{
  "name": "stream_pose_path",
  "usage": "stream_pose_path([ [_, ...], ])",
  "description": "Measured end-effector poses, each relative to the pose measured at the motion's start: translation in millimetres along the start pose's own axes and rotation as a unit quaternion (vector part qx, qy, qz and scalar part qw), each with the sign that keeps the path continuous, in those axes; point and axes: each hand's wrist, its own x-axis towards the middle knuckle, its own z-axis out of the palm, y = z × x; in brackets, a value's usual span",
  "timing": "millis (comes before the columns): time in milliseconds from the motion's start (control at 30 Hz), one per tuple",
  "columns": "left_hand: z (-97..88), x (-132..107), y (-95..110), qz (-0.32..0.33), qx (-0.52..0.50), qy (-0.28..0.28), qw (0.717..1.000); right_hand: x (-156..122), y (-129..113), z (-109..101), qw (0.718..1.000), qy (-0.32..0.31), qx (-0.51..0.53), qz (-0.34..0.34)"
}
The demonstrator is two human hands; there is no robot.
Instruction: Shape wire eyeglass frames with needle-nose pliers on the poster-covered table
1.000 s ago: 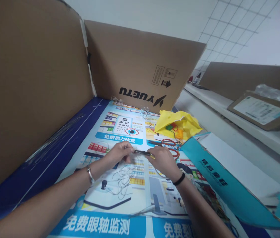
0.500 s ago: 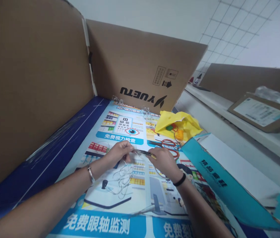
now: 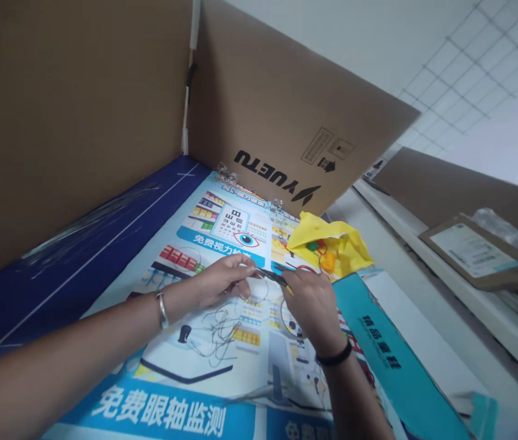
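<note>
In the head view my right hand (image 3: 312, 308) is closed around a pair of dark-jawed pliers (image 3: 271, 276) with yellow on the handles. The jaws point left and meet my left hand (image 3: 224, 280). Thumb and forefinger of that left hand pinch a thin wire (image 3: 265, 289) at the plier tips; its held end is too small to make out. Below the hands lies a loose tangle of thin wire (image 3: 220, 338). Behind the right hand, red-handled scissors (image 3: 305, 268) are mostly hidden.
A yellow bag (image 3: 345, 238) with green and orange thread lies beyond the right hand. A turquoise box (image 3: 373, 342) stands at the right. Cardboard panels (image 3: 286, 91) wall off the back and left. Wire strands (image 3: 98, 226) lie on the blue cloth at left.
My view has tilted and shifted. The plier tips stay at the left fingertips, and my right hand now covers more of the scissors.
</note>
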Motion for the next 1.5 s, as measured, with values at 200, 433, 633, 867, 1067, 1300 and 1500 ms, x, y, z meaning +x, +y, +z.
stream_pose_path([
  [200,-3.6,3,-5,0.033,-0.042,-0.023,0.998,7,-6,-5,0.999,0.023,-0.028,-0.007],
  [433,-2.2,0,-3,0.027,-0.030,-0.018,0.999,0,-7,-3,0.999,0.038,-0.033,-0.010],
  [633,-1.9,1,1,0.012,0.002,0.010,1.000,-1,-8,1,0.998,0.048,-0.029,-0.007],
  [867,-4.4,2,1,0.023,0.046,0.018,0.999,-4,-10,4,0.999,0.026,-0.027,-0.015],
  [1067,-4.1,3,-2,0.012,0.051,0.022,0.998,-3,-10,2,1.000,0.016,-0.018,-0.015],
  [1300,-5.2,1,4,-0.023,0.038,-0.002,0.999,-3,-5,3,1.000,0.026,-0.017,0.001],
  [1500,0.7,-3,11,-0.037,0.032,-0.009,0.999,-3,-4,-1,1.000,0.003,-0.024,0.000],
])
